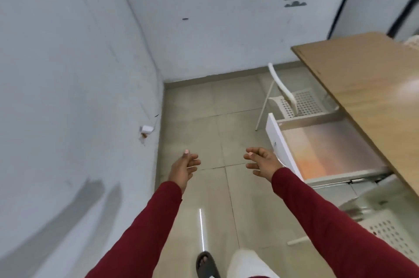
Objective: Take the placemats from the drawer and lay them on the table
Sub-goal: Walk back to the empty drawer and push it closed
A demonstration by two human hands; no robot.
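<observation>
1. Left hand [184, 167]: extended forward over the tiled floor [204, 123], palm turned inward, fingers loosely spread, holding nothing.
2. Right hand [263, 163]: extended forward at the same height, palm facing the left hand, fingers spread and slightly curled, empty; it lies just beside the white front panel of the drawer, and contact cannot be judged.
3. Sleeves [328, 216]: both arms are covered in dark red fabric to the wrist.
4. Drawer [328, 148]: pulled out from under the worktop at right, white front panel facing the person, metal side rails visible; the interior shows a pale grey bottom with an orange glow near the front corner.
5. Placemats: none can be made out; the blurred drawer interior does not show whether anything lies in it.
6. Worktop [371, 78]: wood-toned surface at right, its visible part bare, its edge overhanging the rear of the drawer.
7. White perforated chair [294, 101]: stands beyond the drawer, partly tucked beneath the worktop; a second perforated seat [390, 232] shows at lower right.
8. Walls [68, 62]: pale grey, meeting in a corner ahead.
9. Black sandal [206, 264]: on the foot at the lower edge.
</observation>
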